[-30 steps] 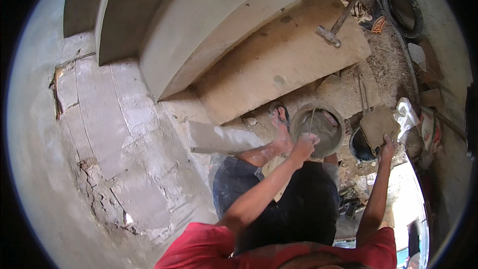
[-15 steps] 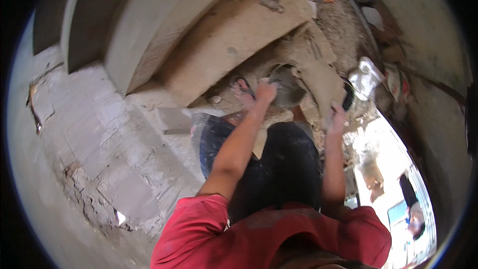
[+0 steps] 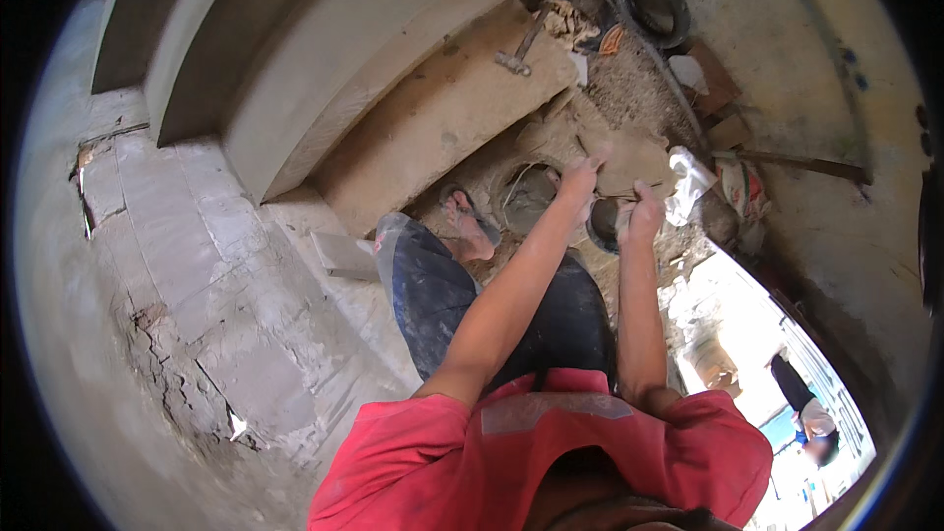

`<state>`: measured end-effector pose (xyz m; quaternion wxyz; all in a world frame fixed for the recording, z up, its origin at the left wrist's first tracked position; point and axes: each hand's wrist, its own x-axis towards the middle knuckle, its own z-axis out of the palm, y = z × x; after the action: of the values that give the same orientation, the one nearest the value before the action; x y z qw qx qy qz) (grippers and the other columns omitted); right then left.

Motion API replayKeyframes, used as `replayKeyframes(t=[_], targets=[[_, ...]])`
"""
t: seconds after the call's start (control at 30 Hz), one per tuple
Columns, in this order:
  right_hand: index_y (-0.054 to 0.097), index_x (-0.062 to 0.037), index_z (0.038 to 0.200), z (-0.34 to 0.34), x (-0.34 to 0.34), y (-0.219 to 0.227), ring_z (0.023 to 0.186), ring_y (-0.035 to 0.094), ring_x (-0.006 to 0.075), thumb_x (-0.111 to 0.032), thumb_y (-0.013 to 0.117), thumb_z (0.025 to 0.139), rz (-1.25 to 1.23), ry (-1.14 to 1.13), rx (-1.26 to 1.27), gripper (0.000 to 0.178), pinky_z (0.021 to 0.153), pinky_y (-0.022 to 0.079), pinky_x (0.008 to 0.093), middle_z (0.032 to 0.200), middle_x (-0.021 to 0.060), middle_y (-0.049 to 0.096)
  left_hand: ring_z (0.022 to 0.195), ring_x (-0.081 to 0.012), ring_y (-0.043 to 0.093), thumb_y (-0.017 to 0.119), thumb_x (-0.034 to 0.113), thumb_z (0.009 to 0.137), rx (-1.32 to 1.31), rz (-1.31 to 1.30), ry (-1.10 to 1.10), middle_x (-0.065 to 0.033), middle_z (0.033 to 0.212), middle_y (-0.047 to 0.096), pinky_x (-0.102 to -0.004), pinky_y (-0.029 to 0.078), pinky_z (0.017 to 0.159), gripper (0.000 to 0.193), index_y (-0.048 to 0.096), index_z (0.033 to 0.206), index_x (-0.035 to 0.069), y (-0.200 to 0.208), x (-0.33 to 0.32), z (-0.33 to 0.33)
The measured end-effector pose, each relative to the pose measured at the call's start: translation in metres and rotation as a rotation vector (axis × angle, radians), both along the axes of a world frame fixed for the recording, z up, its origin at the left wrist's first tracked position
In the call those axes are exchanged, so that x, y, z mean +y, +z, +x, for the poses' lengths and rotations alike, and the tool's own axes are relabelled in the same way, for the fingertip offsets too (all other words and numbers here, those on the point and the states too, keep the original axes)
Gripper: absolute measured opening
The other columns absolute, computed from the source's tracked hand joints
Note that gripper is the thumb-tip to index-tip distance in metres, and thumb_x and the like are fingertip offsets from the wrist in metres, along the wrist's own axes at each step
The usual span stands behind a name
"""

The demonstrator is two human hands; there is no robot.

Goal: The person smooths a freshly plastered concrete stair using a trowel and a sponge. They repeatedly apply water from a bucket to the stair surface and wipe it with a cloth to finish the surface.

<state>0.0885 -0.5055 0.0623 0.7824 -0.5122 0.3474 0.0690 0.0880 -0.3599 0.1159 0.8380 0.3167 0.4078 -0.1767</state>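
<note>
A flat tan slab (image 3: 631,159), perhaps a tile, lies in front of my two hands, its outline blurred. My left hand (image 3: 580,183) is closed at its near left edge. Gripping the near right edge is my right hand (image 3: 643,213), fingers curled and thumb up. Below the slab, between my hands, a black bucket (image 3: 602,228) shows in part. Just left of my left hand stands a round bucket (image 3: 529,199) with grey stuff inside and a thin wire handle. My bare foot in a sandal (image 3: 468,220) rests beside it.
A hammer (image 3: 518,59) lies on the concrete step (image 3: 423,108) ahead. Grey tiled steps (image 3: 187,226) are at left, with a loose tile (image 3: 342,254) near my knee. Rubble (image 3: 639,88), a black round tub (image 3: 653,5) and a white plastic bag (image 3: 688,185) are at right. Another person (image 3: 816,423) appears far right.
My left hand has left the grey bucket's rim and moved right to the slab. The slab's near edge has swung between my hands, and my right hand has shifted slightly left.
</note>
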Motion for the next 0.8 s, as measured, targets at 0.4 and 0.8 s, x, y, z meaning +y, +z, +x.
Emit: replayKeyframes(t=[0.4, 0.8], targets=[[0.071, 0.0048, 0.097, 0.288, -0.199, 0.062, 0.089, 0.07, 0.0503, -0.026, 0.063, 0.086, -1.683, 0.364, -0.3, 0.034, 0.081, 0.052, 0.0587, 0.092, 0.029, 0.073, 0.093, -0.0126, 0.068, 0.063, 0.026, 0.108, 0.097, 0.382, 0.054, -0.0004, 0.116, 0.072, -0.0297, 0.054, 0.076, 0.04, 0.063, 0.142, 0.007, 0.053, 0.048, -0.094], [0.071, 0.0049, 0.106, 0.318, -0.316, 0.153, 0.094, 0.071, 0.0447, -0.024, 0.063, 0.091, -1.778, 0.234, -0.104, 0.034, 0.082, 0.054, 0.0562, 0.102, 0.0248, 0.075, 0.083, -0.0152, 0.068, 0.066, 0.026, 0.101, -0.03, 0.667, -0.02, -0.0053, 0.096, 0.074, -0.0327, 0.053, 0.078, 0.029, 0.077, 0.117, 0.005, 0.057, 0.057, -0.122]])
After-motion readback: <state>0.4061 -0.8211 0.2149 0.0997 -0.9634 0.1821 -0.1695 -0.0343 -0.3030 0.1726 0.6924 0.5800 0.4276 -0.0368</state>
